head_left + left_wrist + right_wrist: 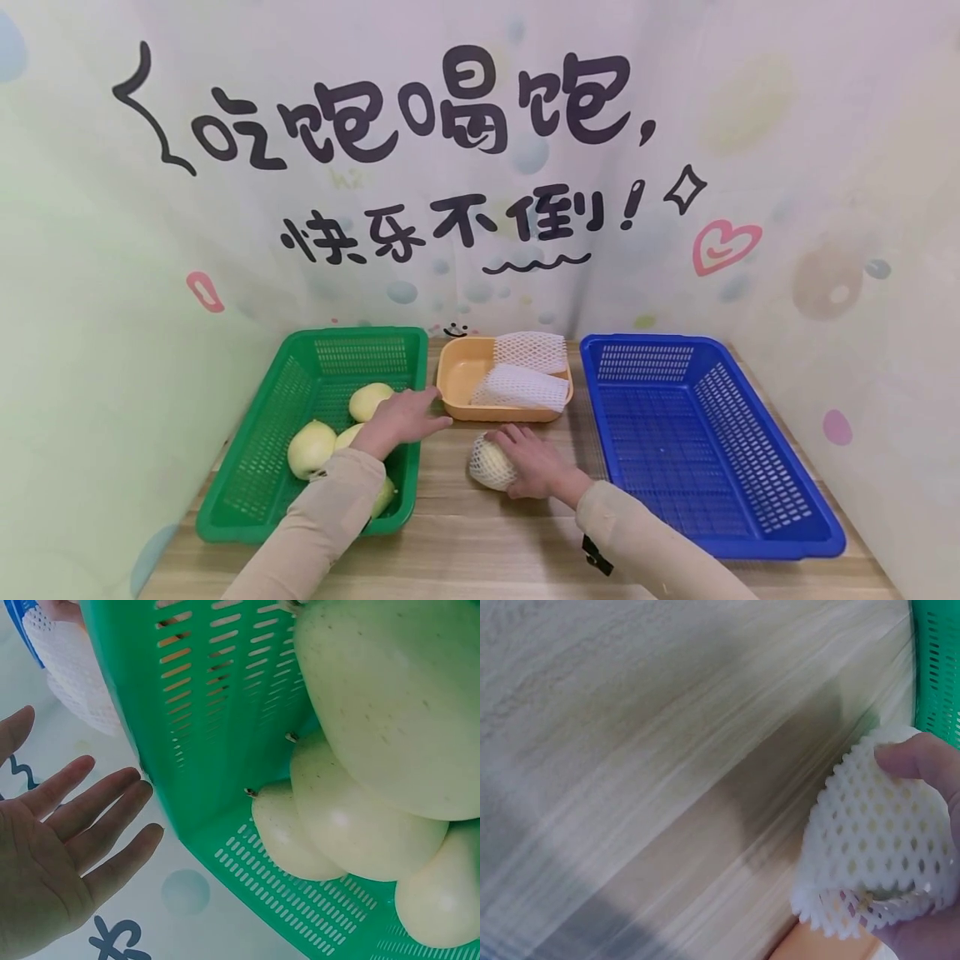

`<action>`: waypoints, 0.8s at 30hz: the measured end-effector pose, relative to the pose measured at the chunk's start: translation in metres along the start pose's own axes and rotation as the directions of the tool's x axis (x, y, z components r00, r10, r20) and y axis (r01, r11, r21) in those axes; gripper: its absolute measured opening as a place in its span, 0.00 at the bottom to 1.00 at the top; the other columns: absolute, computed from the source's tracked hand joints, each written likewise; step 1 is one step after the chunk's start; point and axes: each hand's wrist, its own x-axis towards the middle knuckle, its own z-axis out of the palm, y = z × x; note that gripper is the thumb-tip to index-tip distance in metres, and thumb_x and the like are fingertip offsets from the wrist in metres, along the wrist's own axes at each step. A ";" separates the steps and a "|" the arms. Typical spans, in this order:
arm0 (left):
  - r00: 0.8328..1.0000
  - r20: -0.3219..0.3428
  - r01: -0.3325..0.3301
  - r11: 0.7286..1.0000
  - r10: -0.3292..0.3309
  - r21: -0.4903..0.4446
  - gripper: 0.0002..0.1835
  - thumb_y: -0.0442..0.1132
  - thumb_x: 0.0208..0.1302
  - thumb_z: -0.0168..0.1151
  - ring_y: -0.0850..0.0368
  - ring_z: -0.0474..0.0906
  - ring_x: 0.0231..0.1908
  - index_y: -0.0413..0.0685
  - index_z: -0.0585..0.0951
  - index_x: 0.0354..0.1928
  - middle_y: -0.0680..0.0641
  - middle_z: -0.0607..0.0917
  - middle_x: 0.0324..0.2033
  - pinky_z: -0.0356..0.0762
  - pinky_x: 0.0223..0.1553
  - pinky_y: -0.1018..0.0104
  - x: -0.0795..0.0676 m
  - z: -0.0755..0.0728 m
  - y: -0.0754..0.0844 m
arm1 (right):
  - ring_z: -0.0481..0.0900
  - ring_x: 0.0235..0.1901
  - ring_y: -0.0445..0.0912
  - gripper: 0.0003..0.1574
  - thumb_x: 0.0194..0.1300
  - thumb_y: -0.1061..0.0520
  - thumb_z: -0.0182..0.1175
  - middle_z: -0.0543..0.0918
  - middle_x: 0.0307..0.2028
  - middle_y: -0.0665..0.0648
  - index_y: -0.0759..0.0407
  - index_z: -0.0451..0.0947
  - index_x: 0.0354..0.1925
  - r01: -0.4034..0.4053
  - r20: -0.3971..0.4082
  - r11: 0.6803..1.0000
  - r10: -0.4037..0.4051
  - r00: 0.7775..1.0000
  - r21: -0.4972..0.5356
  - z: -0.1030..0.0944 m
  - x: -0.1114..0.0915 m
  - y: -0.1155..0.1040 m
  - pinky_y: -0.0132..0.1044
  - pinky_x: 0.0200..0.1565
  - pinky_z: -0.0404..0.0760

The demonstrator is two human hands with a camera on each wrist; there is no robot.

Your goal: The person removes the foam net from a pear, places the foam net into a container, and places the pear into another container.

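Observation:
My right hand (pixel 534 465) grips a pale pear in a white foam net (pixel 489 463), low over the table in front of the orange tray. In the right wrist view, the thumb lies on the foam net (pixel 870 825), and a stem shows at its open end. My left hand (pixel 405 415) is stretched over the right rim of the green basket (pixel 247 467), fingers spread and holding nothing. Several pale yellow-green pears (pixel 311 448) lie in that basket, partly hidden by the left arm. In the left wrist view the spread left hand (pixel 71 855) is beside the basket wall.
An orange tray (pixel 459 375) at the back centre holds white foam nets (pixel 528 390), some hanging over its edge. To the right stands a blue basket (pixel 667 450) with its slatted floor showing. A printed cloth backdrop (pixel 480 292) rises behind the wooden table (pixel 480 550).

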 end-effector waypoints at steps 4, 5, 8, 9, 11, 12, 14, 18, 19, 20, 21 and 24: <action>0.999 -0.013 -0.034 0.999 0.034 0.005 0.29 0.55 0.60 0.57 0.43 0.72 0.50 0.45 0.71 0.58 0.41 0.76 0.52 0.71 0.46 0.50 -0.002 0.001 0.005 | 0.67 0.54 0.54 0.56 0.37 0.54 0.74 0.65 0.57 0.59 0.55 0.58 0.63 0.036 0.021 0.999 -0.037 0.999 0.036 -0.004 -0.002 0.002 0.48 0.45 0.74; 0.999 -0.018 -0.045 0.999 0.045 0.002 0.29 0.55 0.60 0.57 0.44 0.73 0.49 0.45 0.71 0.58 0.41 0.76 0.52 0.71 0.45 0.51 -0.003 0.001 0.007 | 0.66 0.55 0.55 0.57 0.37 0.55 0.74 0.64 0.58 0.60 0.57 0.57 0.64 0.041 0.029 0.998 -0.043 0.999 0.047 -0.005 -0.003 0.003 0.48 0.48 0.73; 0.996 -0.042 -0.083 0.996 0.083 -0.010 0.28 0.55 0.60 0.57 0.45 0.75 0.46 0.45 0.72 0.57 0.42 0.78 0.49 0.73 0.42 0.53 -0.008 0.002 0.014 | 0.62 0.59 0.58 0.61 0.39 0.55 0.74 0.61 0.62 0.64 0.60 0.53 0.67 0.040 0.058 0.996 -0.044 0.997 0.078 -0.009 -0.005 0.005 0.50 0.52 0.69; 0.994 -0.052 -0.096 0.995 0.095 -0.025 0.28 0.54 0.60 0.58 0.45 0.76 0.44 0.45 0.72 0.57 0.42 0.79 0.48 0.74 0.41 0.53 -0.010 0.002 0.017 | 0.61 0.59 0.58 0.62 0.39 0.54 0.74 0.60 0.63 0.64 0.61 0.52 0.67 0.034 0.069 0.996 -0.040 0.997 0.084 -0.010 -0.006 0.006 0.50 0.53 0.68; 0.990 -0.074 -0.128 0.990 0.123 -0.064 0.27 0.53 0.60 0.58 0.46 0.77 0.43 0.45 0.72 0.57 0.43 0.80 0.46 0.74 0.39 0.54 -0.014 0.005 0.024 | 0.60 0.60 0.59 0.62 0.40 0.54 0.74 0.59 0.63 0.66 0.63 0.50 0.68 0.024 0.086 0.995 -0.033 0.996 0.101 -0.013 -0.007 0.008 0.51 0.54 0.67; 0.986 -0.086 -0.148 0.986 0.141 -0.082 0.27 0.53 0.60 0.58 0.46 0.77 0.43 0.45 0.72 0.57 0.43 0.79 0.47 0.74 0.39 0.54 -0.017 0.007 0.027 | 0.60 0.61 0.59 0.63 0.41 0.54 0.74 0.58 0.64 0.66 0.63 0.49 0.68 0.016 0.095 0.994 -0.027 0.995 0.111 -0.014 -0.008 0.009 0.51 0.55 0.66; 0.978 -0.109 -0.190 0.974 0.177 -0.125 0.27 0.51 0.61 0.58 0.46 0.75 0.46 0.43 0.71 0.57 0.43 0.78 0.49 0.73 0.42 0.53 -0.021 0.014 0.034 | 0.59 0.61 0.60 0.63 0.42 0.53 0.73 0.58 0.64 0.66 0.64 0.49 0.68 0.003 0.111 0.992 -0.017 0.994 0.124 -0.016 -0.010 0.011 0.50 0.56 0.65; 0.956 -0.152 -0.278 0.943 0.252 -0.185 0.28 0.48 0.61 0.59 0.44 0.70 0.53 0.39 0.70 0.59 0.40 0.74 0.54 0.68 0.51 0.51 -0.028 0.034 0.046 | 0.61 0.60 0.58 0.62 0.44 0.51 0.72 0.59 0.63 0.66 0.64 0.49 0.68 -0.006 0.130 0.991 -0.011 0.991 0.131 -0.018 -0.014 0.015 0.49 0.56 0.65; 0.951 -0.162 -0.291 0.935 0.261 -0.202 0.28 0.47 0.61 0.59 0.44 0.69 0.54 0.38 0.69 0.59 0.40 0.74 0.54 0.67 0.52 0.51 -0.029 0.040 0.048 | 0.62 0.60 0.57 0.61 0.44 0.50 0.73 0.61 0.63 0.66 0.65 0.50 0.68 -0.002 0.128 0.991 -0.015 0.992 0.130 -0.018 -0.015 0.016 0.49 0.55 0.65; 0.947 -0.173 -0.303 0.928 0.270 -0.214 0.28 0.47 0.60 0.60 0.43 0.68 0.55 0.37 0.69 0.59 0.39 0.73 0.55 0.66 0.53 0.50 -0.030 0.046 0.050 | 0.63 0.59 0.57 0.61 0.44 0.50 0.72 0.61 0.62 0.65 0.65 0.51 0.68 0.000 0.128 0.992 -0.017 0.992 0.129 -0.019 -0.016 0.017 0.49 0.55 0.66; 0.945 -0.183 -0.311 0.923 0.273 -0.229 0.28 0.46 0.60 0.60 0.43 0.67 0.56 0.37 0.69 0.58 0.39 0.72 0.55 0.65 0.54 0.50 -0.030 0.052 0.051 | 0.64 0.58 0.57 0.60 0.44 0.50 0.72 0.62 0.62 0.65 0.65 0.51 0.68 0.003 0.126 0.992 -0.019 0.992 0.130 -0.020 -0.017 0.017 0.48 0.55 0.66; 0.941 -0.221 -0.311 0.912 0.256 -0.269 0.29 0.45 0.58 0.62 0.42 0.66 0.56 0.37 0.68 0.59 0.37 0.70 0.56 0.63 0.55 0.49 -0.030 0.070 0.052 | 0.67 0.56 0.56 0.58 0.45 0.50 0.72 0.64 0.60 0.66 0.66 0.54 0.66 0.006 0.118 0.991 -0.023 0.993 0.136 -0.022 -0.019 0.018 0.49 0.54 0.68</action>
